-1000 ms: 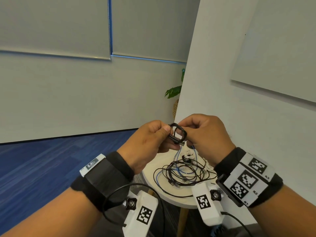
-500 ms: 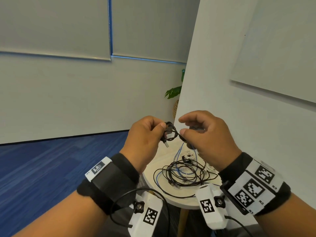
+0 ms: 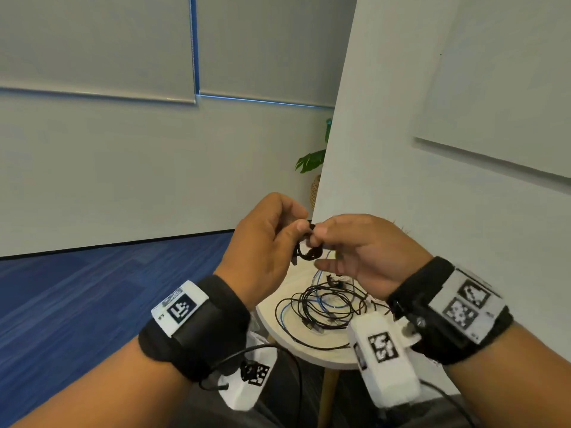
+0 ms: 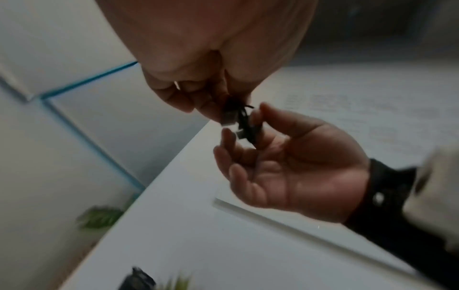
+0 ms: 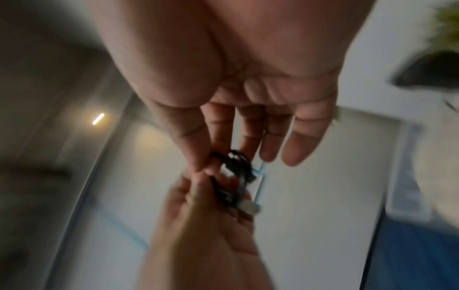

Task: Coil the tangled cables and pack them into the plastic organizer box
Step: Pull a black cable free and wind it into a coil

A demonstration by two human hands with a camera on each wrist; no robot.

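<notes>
A short black cable [image 3: 307, 251] wound into a small tight coil hangs in the air between my two hands, above the round table [image 3: 287, 332]. My left hand [image 3: 272, 242] pinches the coil with thumb and curled fingers; its metal plug [image 4: 227, 119] shows in the left wrist view. My right hand [image 3: 355, 251] pinches the same coil [image 5: 236, 172] with thumb and forefinger while its other fingers stay stretched out. A tangle of black and blue cables [image 3: 324, 304] lies on the tabletop below. No organizer box is in view.
A white partition wall [image 3: 401, 149] rises directly behind and to the right of the table. Blue carpet [image 3: 92, 288] covers the floor at left. A potted plant [image 3: 312, 162] stands behind the partition's edge. The table's wooden leg [image 3: 327, 393] runs down beneath it.
The black loop has been drawn smaller and tighter. Both hands shifted slightly left and lower, and my right hand moved from beside the coil to pinching it against my left.
</notes>
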